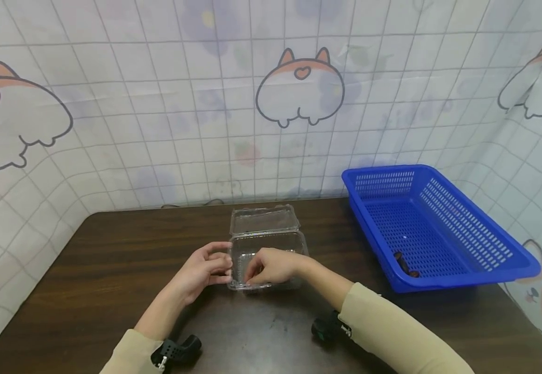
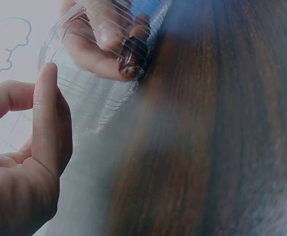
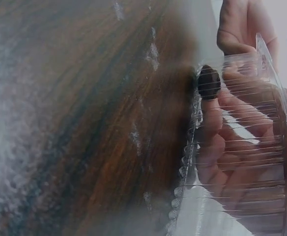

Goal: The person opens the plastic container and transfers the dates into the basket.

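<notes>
A clear plastic clamshell box (image 1: 271,235) stands on the table with its lid (image 1: 265,220) folded back. My right hand (image 1: 275,265) reaches down inside it. Between thumb and fingertips it pinches a dark brown, glossy, oblong fruit like a date (image 2: 132,55), low against the box wall; the same fruit (image 3: 209,82) shows through the ribbed plastic in the right wrist view. At the box's left side my left hand (image 1: 205,270) touches the rim and wall with loosely bent fingers. One finger (image 2: 45,115) points up along the box corner in the left wrist view.
On the right a blue plastic basket (image 1: 509,278) holds a few dark brown fruits (image 1: 404,264) in its near left corner. Dark wood-grain table (image 1: 126,270) lies around the box. Behind it hangs a tiled-pattern wall cloth (image 1: 196,156) with cartoon animals.
</notes>
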Demonstrator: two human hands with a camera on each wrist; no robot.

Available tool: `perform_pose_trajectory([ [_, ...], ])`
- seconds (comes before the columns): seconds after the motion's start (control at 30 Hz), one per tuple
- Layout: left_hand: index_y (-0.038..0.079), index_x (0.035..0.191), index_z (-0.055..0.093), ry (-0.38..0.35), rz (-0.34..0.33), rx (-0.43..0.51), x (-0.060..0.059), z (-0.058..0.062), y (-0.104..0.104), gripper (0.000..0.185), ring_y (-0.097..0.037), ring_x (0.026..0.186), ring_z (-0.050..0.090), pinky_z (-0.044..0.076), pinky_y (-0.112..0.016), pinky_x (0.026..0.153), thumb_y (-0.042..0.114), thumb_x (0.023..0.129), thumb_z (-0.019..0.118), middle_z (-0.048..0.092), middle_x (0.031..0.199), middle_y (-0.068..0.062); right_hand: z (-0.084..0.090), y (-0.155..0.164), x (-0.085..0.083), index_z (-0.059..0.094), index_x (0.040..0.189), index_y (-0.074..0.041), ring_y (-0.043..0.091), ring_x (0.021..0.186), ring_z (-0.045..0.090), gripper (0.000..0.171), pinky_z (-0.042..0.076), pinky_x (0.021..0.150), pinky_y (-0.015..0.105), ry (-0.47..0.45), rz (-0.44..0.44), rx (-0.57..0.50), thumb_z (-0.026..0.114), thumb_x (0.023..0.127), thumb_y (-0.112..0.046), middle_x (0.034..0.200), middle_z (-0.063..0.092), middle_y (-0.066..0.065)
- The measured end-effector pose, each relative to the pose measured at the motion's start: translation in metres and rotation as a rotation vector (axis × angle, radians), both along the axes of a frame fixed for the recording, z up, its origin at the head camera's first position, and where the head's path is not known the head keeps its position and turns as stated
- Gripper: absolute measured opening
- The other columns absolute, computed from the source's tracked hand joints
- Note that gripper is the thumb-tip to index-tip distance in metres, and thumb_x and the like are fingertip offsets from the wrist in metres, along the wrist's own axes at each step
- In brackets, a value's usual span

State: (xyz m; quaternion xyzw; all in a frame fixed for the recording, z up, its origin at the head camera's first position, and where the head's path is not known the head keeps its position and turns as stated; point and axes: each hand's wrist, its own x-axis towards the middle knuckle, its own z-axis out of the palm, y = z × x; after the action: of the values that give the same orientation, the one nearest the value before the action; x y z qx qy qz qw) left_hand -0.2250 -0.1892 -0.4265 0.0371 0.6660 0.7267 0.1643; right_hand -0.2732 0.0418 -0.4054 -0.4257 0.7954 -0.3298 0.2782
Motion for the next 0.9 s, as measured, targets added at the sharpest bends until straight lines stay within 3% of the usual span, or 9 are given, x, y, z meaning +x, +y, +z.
perform_pose_trajectory([
  [0.2, -0.007, 0.148, 0.036, 0.007, 0.001, -0.015, -0.0012, -0.0051, 0.0008, 0.054, -0.016, 0.075, 0.064, 0.061, -0.031, 0.072, -0.002, 0.099, 0.059, 0.061, 0.095, -0.005, 0.0009, -0.0006, 0.0007, 0.08, 0.095, -0.005, 0.002, 0.075, 0.06, 0.007, 0.05, 0.068, 0.019, -0.028, 0.018, 0.008, 0.073, 0.096, -0.008, 0.083, 0.071, -0.008],
  [0.6, -0.008, 0.146, 0.036, 0.018, 0.007, -0.009, -0.0014, -0.0022, 0.0017, 0.054, -0.016, 0.075, 0.063, 0.062, -0.031, 0.071, -0.003, 0.097, 0.06, 0.061, 0.093, -0.006, 0.0063, 0.0027, -0.0037, 0.078, 0.096, -0.004, 0.004, 0.078, 0.063, 0.006, 0.054, 0.074, 0.021, -0.047, 0.047, 0.006, 0.072, 0.095, -0.003, 0.086, 0.072, -0.006],
  [0.9, -0.007, 0.146, 0.038, 0.011, 0.016, -0.022, -0.0031, -0.0018, 0.0012, 0.053, -0.016, 0.074, 0.063, 0.062, -0.032, 0.071, -0.002, 0.097, 0.059, 0.061, 0.092, -0.006, 0.0098, 0.0044, -0.0047, 0.078, 0.093, -0.005, 0.005, 0.077, 0.064, 0.006, 0.053, 0.071, 0.021, -0.068, 0.031, -0.004, 0.074, 0.093, -0.001, 0.084, 0.072, -0.006],
])
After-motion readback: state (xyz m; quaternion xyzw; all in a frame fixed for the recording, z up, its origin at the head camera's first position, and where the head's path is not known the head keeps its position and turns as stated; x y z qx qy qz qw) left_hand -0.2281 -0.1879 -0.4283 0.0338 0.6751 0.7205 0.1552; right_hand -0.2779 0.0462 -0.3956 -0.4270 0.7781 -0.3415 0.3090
